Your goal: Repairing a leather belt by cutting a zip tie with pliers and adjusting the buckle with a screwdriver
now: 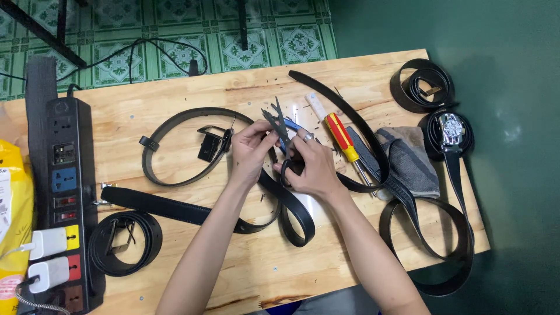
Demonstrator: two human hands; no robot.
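My left hand and my right hand meet over the middle of a wooden table. Between them they hold small black pliers or snips with the tips pointing up. My right hand also grips the end of a black leather belt that loops down toward me. Another black belt with a black buckle lies in an oval just left of my left hand.
A red and yellow screwdriver and a grey cloth lie to the right. Coiled belts sit at the far right corner, one with a silver buckle. A black power strip with white chargers runs along the left edge.
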